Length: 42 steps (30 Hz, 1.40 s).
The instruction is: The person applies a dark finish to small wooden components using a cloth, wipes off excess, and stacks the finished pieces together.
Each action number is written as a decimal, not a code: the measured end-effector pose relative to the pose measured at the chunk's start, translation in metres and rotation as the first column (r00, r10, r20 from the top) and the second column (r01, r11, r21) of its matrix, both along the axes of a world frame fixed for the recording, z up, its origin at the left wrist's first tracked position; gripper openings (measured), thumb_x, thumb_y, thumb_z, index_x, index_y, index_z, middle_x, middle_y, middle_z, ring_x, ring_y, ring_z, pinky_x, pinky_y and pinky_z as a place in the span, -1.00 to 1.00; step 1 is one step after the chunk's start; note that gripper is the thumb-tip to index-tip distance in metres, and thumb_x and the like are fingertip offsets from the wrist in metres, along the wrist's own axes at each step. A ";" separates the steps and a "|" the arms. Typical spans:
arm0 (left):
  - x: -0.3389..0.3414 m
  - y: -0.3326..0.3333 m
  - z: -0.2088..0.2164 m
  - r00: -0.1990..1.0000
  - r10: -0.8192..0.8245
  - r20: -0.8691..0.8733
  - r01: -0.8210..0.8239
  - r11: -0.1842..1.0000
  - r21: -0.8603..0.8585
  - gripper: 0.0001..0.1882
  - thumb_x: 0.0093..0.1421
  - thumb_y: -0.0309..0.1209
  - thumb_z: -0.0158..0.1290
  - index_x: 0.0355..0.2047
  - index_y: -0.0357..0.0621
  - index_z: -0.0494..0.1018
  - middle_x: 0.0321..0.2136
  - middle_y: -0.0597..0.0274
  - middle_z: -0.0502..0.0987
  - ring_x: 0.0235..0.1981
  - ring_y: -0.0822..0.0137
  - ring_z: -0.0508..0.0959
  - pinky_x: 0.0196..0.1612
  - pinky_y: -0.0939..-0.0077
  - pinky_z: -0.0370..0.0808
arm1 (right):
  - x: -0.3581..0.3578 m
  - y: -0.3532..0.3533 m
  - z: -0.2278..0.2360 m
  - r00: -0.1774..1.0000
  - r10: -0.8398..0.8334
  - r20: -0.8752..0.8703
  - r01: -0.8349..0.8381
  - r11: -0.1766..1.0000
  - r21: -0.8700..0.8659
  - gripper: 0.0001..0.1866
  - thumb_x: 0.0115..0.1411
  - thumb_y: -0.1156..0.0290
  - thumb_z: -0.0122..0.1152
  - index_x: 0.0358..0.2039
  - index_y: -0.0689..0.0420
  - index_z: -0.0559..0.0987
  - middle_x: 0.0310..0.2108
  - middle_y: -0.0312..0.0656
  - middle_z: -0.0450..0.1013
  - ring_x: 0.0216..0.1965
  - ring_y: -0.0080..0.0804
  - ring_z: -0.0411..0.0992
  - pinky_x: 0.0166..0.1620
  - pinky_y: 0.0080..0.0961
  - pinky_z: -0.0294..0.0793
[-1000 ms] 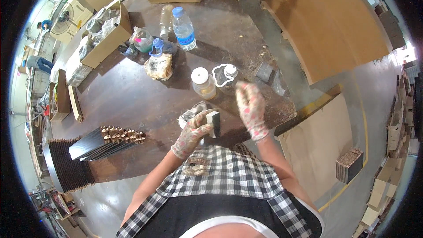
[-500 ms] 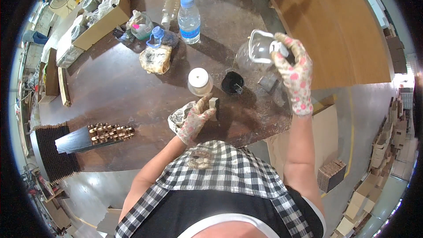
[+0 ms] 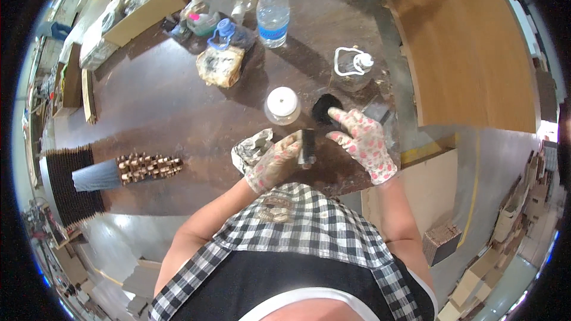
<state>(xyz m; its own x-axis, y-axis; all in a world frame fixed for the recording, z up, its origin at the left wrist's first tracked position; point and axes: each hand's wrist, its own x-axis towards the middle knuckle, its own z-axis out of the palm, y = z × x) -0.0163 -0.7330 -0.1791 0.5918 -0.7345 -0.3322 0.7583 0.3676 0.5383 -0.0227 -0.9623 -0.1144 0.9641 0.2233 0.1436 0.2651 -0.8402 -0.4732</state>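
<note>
My left hand [image 3: 273, 163], in a white glove with pink dots, is closed on a small dark block [image 3: 308, 142] above the near part of the table. Crumpled paper [image 3: 251, 147] lies against that hand's left side. My right hand [image 3: 364, 142], gloved alike, has its thumb and index finger apart. Its index fingertip overlaps the near right edge of a small black cup [image 3: 325, 107]; whether it touches is unclear. Left of the cup stands a clear jar with a white lid [image 3: 282, 102]. A clear jug with a white handle [image 3: 352, 72] stands beyond the cup.
A blue-capped water bottle [image 3: 273, 18], a stained yellowish lump [image 3: 220, 66] and other bottles stand at the far side. Slotted dark panels [image 3: 74, 184] and a stack of wood-tipped pieces [image 3: 148, 167] lie left. A large brown board [image 3: 470, 53] is at right.
My right hand has let go of the jug, which stands on the table, and has come down to the black cup. My left hand has lifted and turned the small block.
</note>
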 end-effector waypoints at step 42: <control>0.001 -0.016 0.019 0.960 -0.005 0.280 -0.071 0.963 0.259 -0.39 0.32 -0.20 0.03 0.27 -0.27 0.19 0.02 0.29 0.42 -0.09 0.55 0.39 -0.04 0.64 0.35 | 0.010 0.007 -0.032 0.941 -0.252 0.226 0.270 0.961 -0.053 -0.90 0.16 0.35 0.13 -0.46 0.05 0.52 -0.51 -0.19 0.44 -0.46 -0.22 0.49 -0.43 -0.33 0.47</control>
